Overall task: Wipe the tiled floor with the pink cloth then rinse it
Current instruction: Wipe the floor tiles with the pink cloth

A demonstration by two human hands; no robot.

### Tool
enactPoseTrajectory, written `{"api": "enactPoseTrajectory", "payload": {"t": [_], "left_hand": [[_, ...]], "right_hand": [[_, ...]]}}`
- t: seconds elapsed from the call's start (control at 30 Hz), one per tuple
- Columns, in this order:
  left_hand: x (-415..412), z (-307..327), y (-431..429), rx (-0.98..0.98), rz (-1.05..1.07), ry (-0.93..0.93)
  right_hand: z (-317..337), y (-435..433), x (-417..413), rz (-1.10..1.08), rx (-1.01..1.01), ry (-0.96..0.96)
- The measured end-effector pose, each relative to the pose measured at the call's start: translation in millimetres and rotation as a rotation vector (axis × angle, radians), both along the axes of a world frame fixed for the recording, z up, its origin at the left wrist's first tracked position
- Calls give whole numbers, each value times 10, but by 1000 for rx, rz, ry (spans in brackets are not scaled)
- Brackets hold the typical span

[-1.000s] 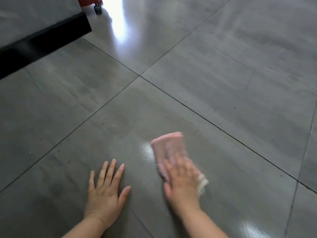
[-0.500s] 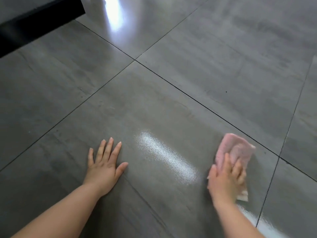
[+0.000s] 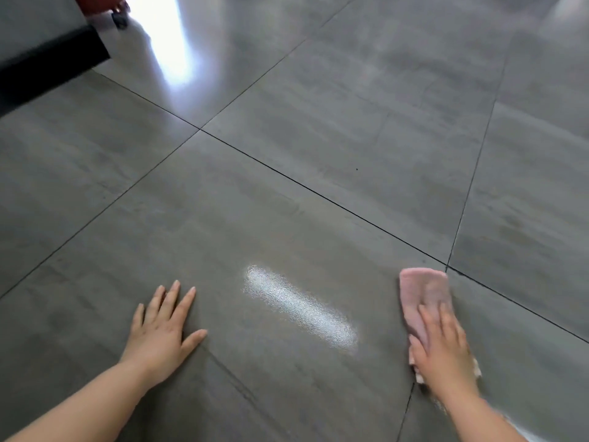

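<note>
— Since half a second ago the right hand [image 3: 444, 355] and the pink cloth [image 3: 422, 301] have slid a bit to the right; one second ago they were near the middle. Did the left hand [image 3: 159, 333] move?

— No, it stayed flat on the floor [image 3: 318, 122]. What is the biggest thing?

— That floor. It is made of big grey square tiles, smooth and shiny, with thin dark lines between them. A bright white glare sits far up on it.

— What is hard to see?

— A black edge [image 3: 47, 65] at the top left is cut off, and so is a red thing with a little wheel [image 3: 119, 19]. I cannot tell what they are. Both arms run out of the bottom.

— And the wet streak [image 3: 299, 307]?

— It is long, bumpy and shiny, between the two hands.

— Where is the cloth?

— On the floor, by a crossing of tile lines, under the right hand. It looks soft and folded, a bit blurry. Its near end is hidden by the hand.

— And the fingers?

— Left fingers [image 3: 173, 298] are spread, palm down. Right fingers [image 3: 430, 320] lie flat, pressing the cloth, not pinching it.
</note>
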State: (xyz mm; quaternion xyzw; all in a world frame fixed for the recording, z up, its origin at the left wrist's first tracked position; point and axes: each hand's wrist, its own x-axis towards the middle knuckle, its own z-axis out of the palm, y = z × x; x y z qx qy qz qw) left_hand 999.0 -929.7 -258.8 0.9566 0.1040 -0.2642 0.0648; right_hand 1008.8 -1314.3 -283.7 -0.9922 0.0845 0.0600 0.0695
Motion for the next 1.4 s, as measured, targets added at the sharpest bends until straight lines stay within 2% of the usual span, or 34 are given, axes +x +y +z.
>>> {"api": "enactPoseTrajectory", "payload": {"t": [0.07,0.1,0.13,0.23,0.37,0.5,0.57,0.63,0.73,0.83,0.9,1.0,1.1,1.17,1.3,1.33,1.4], "left_hand": [[7,12,-75,-1,1,13],[25,18,-94,-4,8,16],[44,23,-113,-4,12,18],[88,53,-215,2,-6,16],[138,87,-421,-16,-125,31],[179,128,-428,-3,-190,56],[180,141,-412,-10,-184,71],[193,143,-413,-27,-177,86],[202,138,-421,-20,-168,96],[205,108,-411,-10,-172,111],[200,87,-400,-5,-166,108],[203,109,-384,9,-185,128],[220,101,-316,-3,-213,130],[258,124,-303,13,-229,140],[267,385,-533,-50,-137,101],[221,496,-608,-93,-107,57],[63,778,-732,-197,-20,-46]], "right_hand": [[66,-63,22,-275,56,90],[53,13,38,-349,78,134],[10,118,33,-328,64,141],[-152,659,-120,40,-20,-36],[-123,1482,-393,437,-19,-57],[-301,1303,-363,669,-94,-123],[-368,874,-249,621,-96,-219],[-323,376,-74,437,-48,-245],[-71,-90,75,85,-5,-118],[-152,93,12,-49,49,-7],[-250,539,-59,24,91,-53],[-252,1335,-218,368,119,-51],[-58,1680,-286,646,177,-57],[89,1618,-142,639,236,157],[491,1070,246,399,254,253],[629,927,272,267,349,370],[998,666,266,-25,591,388]]}}
